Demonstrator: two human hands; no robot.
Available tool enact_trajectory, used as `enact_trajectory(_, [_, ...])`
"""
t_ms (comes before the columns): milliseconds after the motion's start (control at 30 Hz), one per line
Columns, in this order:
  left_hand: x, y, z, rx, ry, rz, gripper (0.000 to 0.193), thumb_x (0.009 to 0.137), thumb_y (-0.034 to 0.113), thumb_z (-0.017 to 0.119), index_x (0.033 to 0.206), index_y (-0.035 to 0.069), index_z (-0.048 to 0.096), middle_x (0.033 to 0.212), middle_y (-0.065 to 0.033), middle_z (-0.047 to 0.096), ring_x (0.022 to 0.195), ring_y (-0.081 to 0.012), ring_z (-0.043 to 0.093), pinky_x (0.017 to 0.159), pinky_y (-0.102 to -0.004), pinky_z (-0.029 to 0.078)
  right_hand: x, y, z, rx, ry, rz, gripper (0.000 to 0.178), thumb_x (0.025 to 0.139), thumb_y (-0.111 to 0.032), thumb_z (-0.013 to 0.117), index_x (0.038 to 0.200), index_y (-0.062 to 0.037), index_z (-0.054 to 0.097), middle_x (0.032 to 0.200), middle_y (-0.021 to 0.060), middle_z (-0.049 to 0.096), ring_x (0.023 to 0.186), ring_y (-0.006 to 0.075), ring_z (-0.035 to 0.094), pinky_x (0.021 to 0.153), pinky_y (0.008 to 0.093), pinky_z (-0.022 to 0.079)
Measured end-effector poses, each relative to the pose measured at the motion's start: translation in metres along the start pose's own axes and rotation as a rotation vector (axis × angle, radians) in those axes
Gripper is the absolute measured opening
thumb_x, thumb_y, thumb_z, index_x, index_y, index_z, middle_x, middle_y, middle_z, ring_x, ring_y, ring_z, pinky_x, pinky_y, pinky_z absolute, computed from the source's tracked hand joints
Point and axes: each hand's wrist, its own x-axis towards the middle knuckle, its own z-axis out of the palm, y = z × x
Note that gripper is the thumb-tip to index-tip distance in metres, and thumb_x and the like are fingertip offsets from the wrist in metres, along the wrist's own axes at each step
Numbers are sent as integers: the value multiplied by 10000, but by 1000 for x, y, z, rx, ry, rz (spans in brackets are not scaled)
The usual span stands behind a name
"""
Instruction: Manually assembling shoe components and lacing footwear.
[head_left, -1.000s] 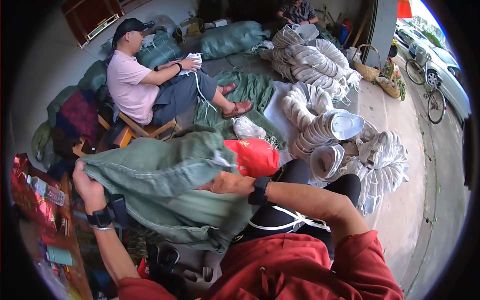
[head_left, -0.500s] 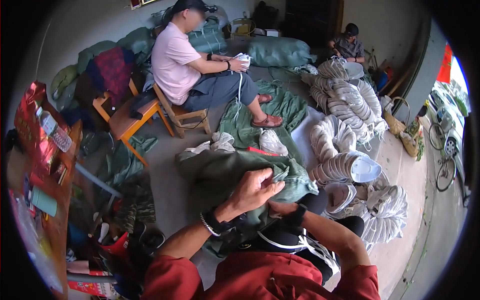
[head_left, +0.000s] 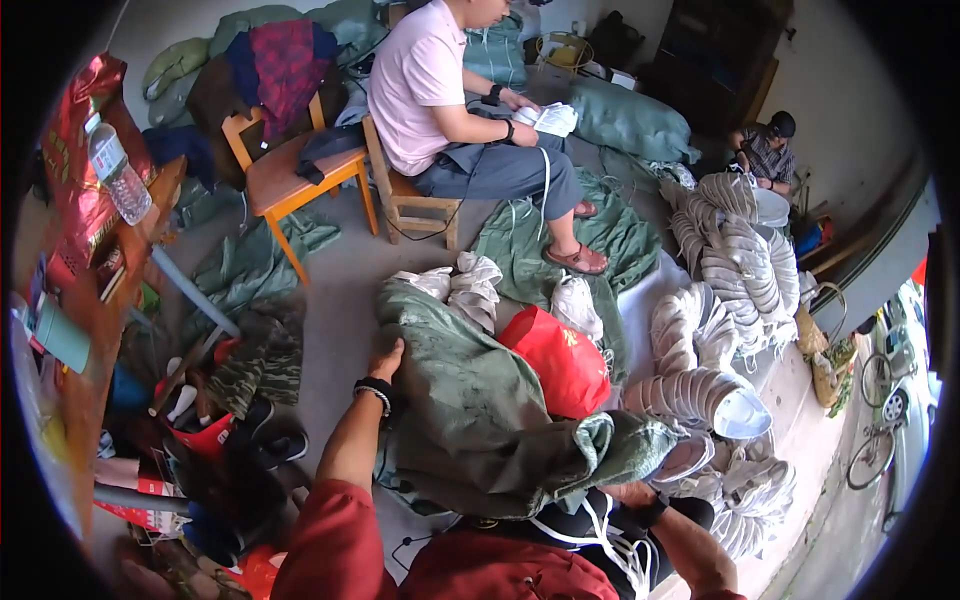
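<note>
Counts: one loose green sack (head_left: 470, 400), spread in front of the person and partly over the lap; one red bag (head_left: 560, 365) against its far right side; two white bundles (head_left: 475, 292) at its far edge, a third white bundle (head_left: 577, 305) just beyond the red bag. Two chairs (head_left: 300, 180), one orange and bare-framed, one low, the low one taken by a co-worker in pink (head_left: 420, 95) with one white bundle in hand. Second co-worker (head_left: 770, 152) far right, so two people. One clear bottle (head_left: 118, 172) and one teal cup (head_left: 62, 335) on the left. White nested stacks (head_left: 745, 280) to the right: several, overlapping, can't get a firm count. Hand pose: hands well apart, one at each side of the sack. Left hand (head_left: 384, 360) at the sack's left edge, forearm running up from below, thumb pointing up, fingers hidden behind the cloth; can't tell if clamped. Right hand (head_left: 630, 493) low at the near right corner, under the sack's fold, forearm angled up-left, fingers mostly covered; grip can't be told either.
</note>
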Motion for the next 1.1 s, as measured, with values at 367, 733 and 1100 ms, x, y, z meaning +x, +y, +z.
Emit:
enact_trajectory(367, [-56,28,-8,-1062,-763,-395,828,678,769,430,1135,86,530,1036,-96,558,933,-259,540,714,-418,481,9,-1,-9,-156,148,129,312,801,-118,601,1097,-36,550,1058,98,589,961,225,555,869,330,415])
enact_trajectory(733, [-42,5,43,-336,-442,675,335,830,258,513,1079,36,550,1103,-105,550,1002,-235,522,872,-371,432,-48,51,-34,-816,183,-216,313,796,-74,583,1104,-39,540,1080,119,574,983,261,546,879,349,410])
enact_trajectory(1100, [-157,278,-88,-1018,-662,586,155,782,228,607,721,99,548,652,-15,552,583,-134,554,581,-270,456,24,-32,-29,-1180,371,-596,378,761,34,532,1129,-50,510,1099,154,543,1051,323,507,912,388,382])
